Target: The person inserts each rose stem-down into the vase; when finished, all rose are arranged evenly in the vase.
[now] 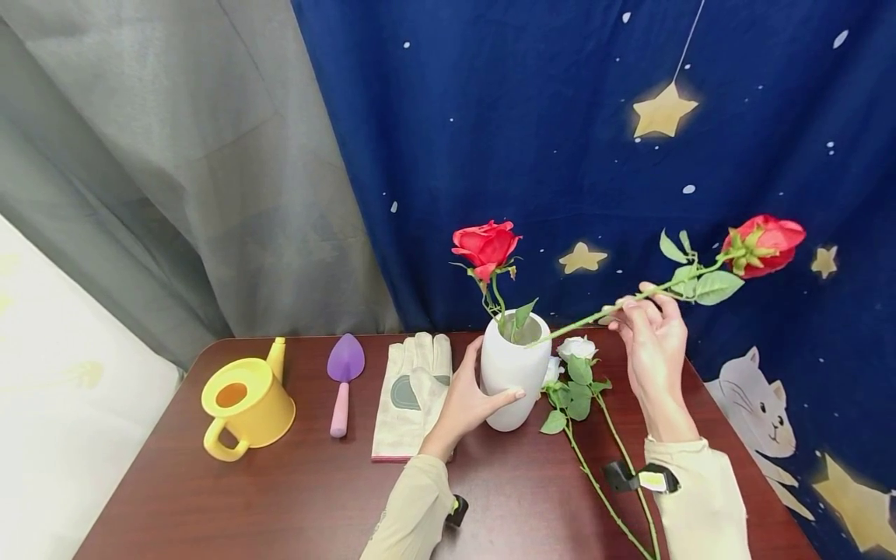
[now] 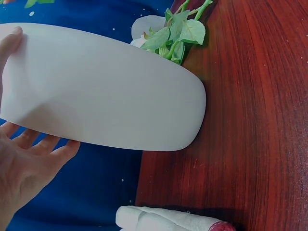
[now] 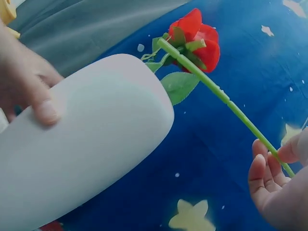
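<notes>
A white vase (image 1: 516, 381) stands upright on the table with one red rose (image 1: 486, 245) in it. My left hand (image 1: 470, 400) grips the vase from its left side, thumb across the front; the left wrist view shows the fingers (image 2: 65, 150) along the vase wall. My right hand (image 1: 652, 342) pinches the green stem of a second red rose (image 1: 766, 247) to the right of the vase. That rose is tilted, its bloom out to the right and its stem end near the vase's mouth. Whether the stem end touches the rim I cannot tell.
White roses (image 1: 577, 348) with long stems lie on the table (image 1: 294, 505) right of the vase. To the left are a pair of work gloves (image 1: 402, 412), a purple trowel (image 1: 346, 362) with a pink handle, and a yellow watering can (image 1: 259, 412). Curtains hang behind.
</notes>
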`<state>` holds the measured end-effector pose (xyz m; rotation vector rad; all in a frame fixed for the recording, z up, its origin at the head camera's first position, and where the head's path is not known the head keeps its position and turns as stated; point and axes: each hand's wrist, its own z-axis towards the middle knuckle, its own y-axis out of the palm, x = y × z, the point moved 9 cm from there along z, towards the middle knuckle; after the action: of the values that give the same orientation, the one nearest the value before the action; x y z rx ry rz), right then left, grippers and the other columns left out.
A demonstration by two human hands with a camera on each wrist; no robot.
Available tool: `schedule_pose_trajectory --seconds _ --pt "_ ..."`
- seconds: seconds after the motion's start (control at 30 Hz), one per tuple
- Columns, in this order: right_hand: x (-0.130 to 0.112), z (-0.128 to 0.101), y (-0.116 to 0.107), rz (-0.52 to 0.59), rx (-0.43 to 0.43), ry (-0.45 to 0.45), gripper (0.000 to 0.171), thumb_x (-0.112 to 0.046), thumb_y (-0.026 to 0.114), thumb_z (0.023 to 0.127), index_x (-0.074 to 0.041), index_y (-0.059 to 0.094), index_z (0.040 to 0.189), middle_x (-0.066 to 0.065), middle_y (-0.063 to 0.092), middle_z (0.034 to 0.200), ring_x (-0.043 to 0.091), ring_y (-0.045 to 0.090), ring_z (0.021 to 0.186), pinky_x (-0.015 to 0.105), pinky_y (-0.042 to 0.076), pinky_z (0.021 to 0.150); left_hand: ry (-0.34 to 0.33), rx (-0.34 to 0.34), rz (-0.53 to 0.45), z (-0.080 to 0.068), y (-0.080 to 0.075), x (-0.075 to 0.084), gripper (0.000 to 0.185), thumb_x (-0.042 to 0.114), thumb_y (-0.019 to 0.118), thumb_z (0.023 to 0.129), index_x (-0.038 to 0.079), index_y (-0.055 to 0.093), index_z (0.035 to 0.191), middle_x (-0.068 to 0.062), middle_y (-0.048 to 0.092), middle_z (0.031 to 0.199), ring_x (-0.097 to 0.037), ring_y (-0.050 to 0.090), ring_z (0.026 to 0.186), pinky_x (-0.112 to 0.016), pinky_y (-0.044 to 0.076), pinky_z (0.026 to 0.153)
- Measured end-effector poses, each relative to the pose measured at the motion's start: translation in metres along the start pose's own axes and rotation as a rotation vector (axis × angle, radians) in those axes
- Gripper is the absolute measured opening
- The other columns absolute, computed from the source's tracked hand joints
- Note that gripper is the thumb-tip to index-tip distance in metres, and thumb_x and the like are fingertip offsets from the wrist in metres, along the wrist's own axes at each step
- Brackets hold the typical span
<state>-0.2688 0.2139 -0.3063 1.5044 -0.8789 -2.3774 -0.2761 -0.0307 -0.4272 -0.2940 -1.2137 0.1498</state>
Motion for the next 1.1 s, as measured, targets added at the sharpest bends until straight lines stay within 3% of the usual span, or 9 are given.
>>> schedule_pose_trajectory --seconds 0.33,0.6,0.9,1.1 --pt "0.006 0.011 0.025 -0.223 0.003 -0.092 0.027 0.01 0.053 0.087 -0.001 0.044 0.11 0.005 0.062 0.075 0.014 0.064 0.062 0.021 0.049 0.055 -0.004 0.001 -0.005 -0.001 0.0 0.001 0.094 0.042 0.084 0.064 0.025 0.033 0.14 0.004 0.048 0.131 -0.018 0.049 0.114 -0.048 0.04 0.093" --pt "0.002 0.01 0.032 -0.312 -0.009 -0.189 0.028 0.008 0.054 0.088 -0.002 0.043 0.112 0.008 0.059 0.08 0.014 0.064 0.065 0.023 0.05 0.059 -0.003 0.006 -0.007 0.0 0.0 0.001 0.093 0.041 0.084 0.063 0.025 0.033 0.14 0.003 0.049 0.13 -0.019 0.048 0.115 -0.048 0.04 0.094" --pt "0.002 0.006 0.04 -0.391 -0.019 -0.23 0.028 0.006 0.057 0.087 -0.002 0.045 0.111 0.008 0.056 0.082 0.013 0.063 0.065 0.021 0.049 0.061 0.001 0.01 0.001 0.0 -0.002 0.001 0.092 0.041 0.084 0.064 0.025 0.033 0.14 0.005 0.048 0.131 -0.013 0.047 0.115 -0.045 0.04 0.094" --pt "0.002 -0.003 0.052 -0.582 -0.079 -0.312 0.031 0.001 0.057 0.088 0.006 0.043 0.116 0.011 0.057 0.085 0.007 0.062 0.07 0.018 0.048 0.068 -0.001 0.006 -0.003 0.0 -0.001 0.001 0.092 0.041 0.084 0.064 0.028 0.033 0.139 0.008 0.048 0.13 -0.011 0.048 0.114 -0.045 0.04 0.094"
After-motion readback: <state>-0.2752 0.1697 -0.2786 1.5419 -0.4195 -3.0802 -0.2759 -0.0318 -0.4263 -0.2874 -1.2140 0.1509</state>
